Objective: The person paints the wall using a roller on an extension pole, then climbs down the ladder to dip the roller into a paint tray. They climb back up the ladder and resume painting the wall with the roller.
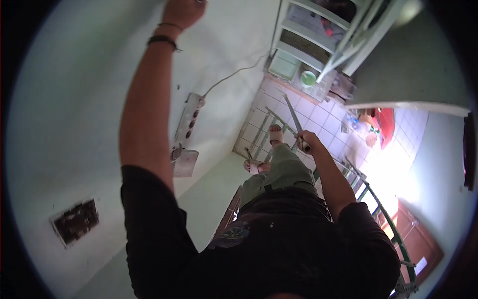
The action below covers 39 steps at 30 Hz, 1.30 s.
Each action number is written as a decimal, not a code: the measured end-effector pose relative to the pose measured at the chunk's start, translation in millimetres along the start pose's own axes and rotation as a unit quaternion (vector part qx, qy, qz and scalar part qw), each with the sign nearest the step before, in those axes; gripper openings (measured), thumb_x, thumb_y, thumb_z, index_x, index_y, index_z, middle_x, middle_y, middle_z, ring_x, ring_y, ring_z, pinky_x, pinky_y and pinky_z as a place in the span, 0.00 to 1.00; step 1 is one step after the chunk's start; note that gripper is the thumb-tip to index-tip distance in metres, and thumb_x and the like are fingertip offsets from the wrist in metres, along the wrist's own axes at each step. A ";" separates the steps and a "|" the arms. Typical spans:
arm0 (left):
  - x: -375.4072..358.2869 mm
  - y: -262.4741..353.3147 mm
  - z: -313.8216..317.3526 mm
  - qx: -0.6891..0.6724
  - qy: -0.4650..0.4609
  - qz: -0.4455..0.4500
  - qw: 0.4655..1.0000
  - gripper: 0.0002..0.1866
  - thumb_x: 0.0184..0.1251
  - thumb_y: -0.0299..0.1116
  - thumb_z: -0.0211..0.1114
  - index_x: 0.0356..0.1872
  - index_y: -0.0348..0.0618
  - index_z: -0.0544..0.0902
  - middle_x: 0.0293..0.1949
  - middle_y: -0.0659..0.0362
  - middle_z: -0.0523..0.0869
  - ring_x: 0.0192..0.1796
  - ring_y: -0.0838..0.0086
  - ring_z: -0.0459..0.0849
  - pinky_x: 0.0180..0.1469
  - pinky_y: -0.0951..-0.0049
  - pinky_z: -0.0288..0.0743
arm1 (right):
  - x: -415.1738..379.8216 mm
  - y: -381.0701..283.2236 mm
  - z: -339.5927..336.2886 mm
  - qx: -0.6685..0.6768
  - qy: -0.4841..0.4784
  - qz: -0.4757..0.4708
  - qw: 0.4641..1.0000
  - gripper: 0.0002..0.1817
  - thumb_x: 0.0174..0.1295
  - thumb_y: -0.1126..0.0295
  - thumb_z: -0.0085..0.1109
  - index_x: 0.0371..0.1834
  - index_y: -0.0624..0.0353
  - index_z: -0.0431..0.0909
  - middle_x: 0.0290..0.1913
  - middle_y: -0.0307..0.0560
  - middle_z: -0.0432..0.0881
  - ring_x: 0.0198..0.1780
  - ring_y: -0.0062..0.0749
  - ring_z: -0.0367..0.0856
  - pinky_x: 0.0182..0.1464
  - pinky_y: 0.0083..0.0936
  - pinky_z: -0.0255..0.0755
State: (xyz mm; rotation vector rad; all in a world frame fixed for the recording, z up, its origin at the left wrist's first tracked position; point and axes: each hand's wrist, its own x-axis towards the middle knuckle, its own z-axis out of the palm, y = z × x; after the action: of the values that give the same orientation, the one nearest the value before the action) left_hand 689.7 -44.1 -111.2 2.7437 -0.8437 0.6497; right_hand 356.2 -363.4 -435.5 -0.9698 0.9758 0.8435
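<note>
My left hand is raised against the pale wall at the top edge of the head view, fingers curled closed. Its fingertips are partly cut off, and I cannot tell what it grips, if anything. Dark bands circle that wrist. Lower down, my right hand is wrapped around the end of a long, thin grey pole. From my fist the pole slants away over the tiled floor, narrowing toward its far end. Both sandalled feet stand on a green metal frame above the floor.
On the wall are a socket strip with a cable and a dark recessed box. White shelving stands at the top right, near a container with green contents. Green rails run beside me at right. A red object lies beyond.
</note>
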 end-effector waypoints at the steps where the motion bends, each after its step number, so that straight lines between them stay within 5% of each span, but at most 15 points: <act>1: 7.2 -2.9 -2.7 0.008 -0.001 0.004 1.000 0.06 0.56 0.28 0.61 0.25 0.36 0.81 0.25 0.50 0.84 0.27 0.62 0.82 0.32 0.68 0.76 | 7.0 -1.5 -3.3 0.035 -0.031 0.004 0.999 0.06 0.56 0.70 0.54 0.31 0.63 0.75 0.20 0.43 0.71 0.18 0.30 0.72 0.17 0.26 0.68; 4: 23.3 -9.2 -6.6 -0.011 -0.040 0.036 0.998 0.09 0.57 0.29 0.62 0.22 0.34 0.80 0.23 0.53 0.83 0.23 0.65 0.80 0.30 0.69 0.74 | 2.6 -7.9 -0.3 0.021 -0.014 -0.021 0.999 0.06 0.56 0.71 0.54 0.31 0.63 0.75 0.20 0.42 0.70 0.16 0.29 0.71 0.17 0.25 0.68; 8: 28.4 -34.7 11.4 -0.001 -0.156 0.019 0.988 0.09 0.58 0.35 0.63 0.30 0.39 0.80 0.22 0.55 0.81 0.23 0.67 0.77 0.30 0.69 0.72 | 11.1 -13.3 -1.3 -0.095 0.061 0.041 0.993 0.07 0.55 0.71 0.55 0.29 0.65 0.76 0.18 0.43 0.71 0.16 0.31 0.71 0.18 0.28 0.70; 10: 24.5 -41.0 22.3 -0.003 -0.193 0.012 0.981 0.10 0.57 0.39 0.65 0.33 0.43 0.81 0.23 0.55 0.81 0.25 0.64 0.78 0.32 0.67 0.73 | 30.6 -20.7 -2.2 -0.461 0.081 -0.051 0.882 0.09 0.54 0.71 0.57 0.25 0.69 0.78 0.19 0.47 0.75 0.18 0.32 0.75 0.20 0.31 0.72; 13: 24.3 -36.8 23.6 0.003 -0.208 -0.003 0.978 0.11 0.59 0.39 0.64 0.29 0.40 0.79 0.19 0.54 0.78 0.21 0.66 0.73 0.28 0.67 0.69 | 33.2 -36.1 4.7 -0.268 0.109 -0.011 0.957 0.10 0.52 0.70 0.59 0.23 0.68 0.80 0.21 0.49 0.80 0.23 0.32 0.80 0.23 0.33 0.75; 16: 23.5 -36.8 24.1 0.000 -0.202 0.060 0.978 0.13 0.60 0.40 0.64 0.26 0.39 0.78 0.16 0.54 0.76 0.19 0.65 0.72 0.25 0.68 0.68 | 38.8 -49.9 12.4 -0.323 0.121 -0.053 0.937 0.11 0.50 0.71 0.62 0.20 0.70 0.77 0.19 0.49 0.77 0.18 0.31 0.74 0.17 0.31 0.67; 20: 19.2 -42.0 34.6 -0.020 -0.083 0.056 0.995 0.17 0.61 0.44 0.64 0.21 0.41 0.76 0.14 0.54 0.74 0.17 0.59 0.70 0.21 0.67 0.66 | 61.7 -63.9 19.6 -0.344 0.136 -0.063 0.927 0.11 0.51 0.71 0.62 0.18 0.68 0.77 0.19 0.48 0.77 0.17 0.31 0.73 0.18 0.32 0.67; 24: 21.7 -49.8 45.1 0.040 0.014 0.060 0.997 0.20 0.61 0.45 0.64 0.19 0.42 0.72 0.14 0.53 0.73 0.18 0.53 0.69 0.20 0.65 0.66 | 106.4 -81.8 21.0 -0.372 0.158 -0.023 0.914 0.11 0.53 0.69 0.56 0.26 0.68 0.79 0.23 0.51 0.80 0.22 0.34 0.78 0.23 0.31 0.73; 26: 23.7 -44.7 42.7 0.047 0.008 0.046 0.998 0.19 0.61 0.45 0.65 0.19 0.42 0.73 0.14 0.54 0.72 0.17 0.56 0.67 0.20 0.67 0.66 | 128.0 -90.5 23.4 -0.323 0.176 0.029 0.930 0.17 0.54 0.65 0.51 0.38 0.70 0.80 0.31 0.60 0.83 0.32 0.43 0.85 0.38 0.32 0.80; 30: 23.2 -33.8 38.8 0.041 0.002 -0.007 0.999 0.17 0.62 0.43 0.66 0.22 0.43 0.75 0.15 0.58 0.68 0.17 0.70 0.61 0.21 0.76 0.63 | 166.9 -114.0 22.2 -0.433 0.214 -0.044 0.874 0.14 0.55 0.65 0.55 0.31 0.69 0.79 0.25 0.53 0.81 0.26 0.38 0.83 0.26 0.35 0.77; 36: 25.7 -32.9 27.8 0.048 -0.146 -0.046 0.987 0.10 0.66 0.34 0.62 0.29 0.38 0.77 0.20 0.65 0.67 0.24 0.85 0.59 0.25 0.82 0.55 | 227.3 -122.4 15.0 -0.435 0.249 -0.080 0.862 0.17 0.51 0.67 0.53 0.38 0.71 0.78 0.32 0.60 0.83 0.33 0.45 0.85 0.39 0.34 0.80; 39: 23.9 -52.8 23.0 0.018 -0.191 -0.094 0.977 0.08 0.67 0.31 0.61 0.33 0.35 0.78 0.24 0.67 0.72 0.27 0.86 0.64 0.32 0.85 0.62 | 255.3 -130.7 15.2 -0.424 0.253 -0.092 0.865 0.19 0.52 0.67 0.53 0.43 0.70 0.76 0.36 0.61 0.83 0.39 0.46 0.84 0.43 0.35 0.79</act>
State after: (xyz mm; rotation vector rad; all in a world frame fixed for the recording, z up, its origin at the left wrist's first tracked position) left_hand 745.7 -19.7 -123.5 2.9815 -0.6291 0.0996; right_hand 563.3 -356.9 -634.3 -2.0952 0.9172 0.8812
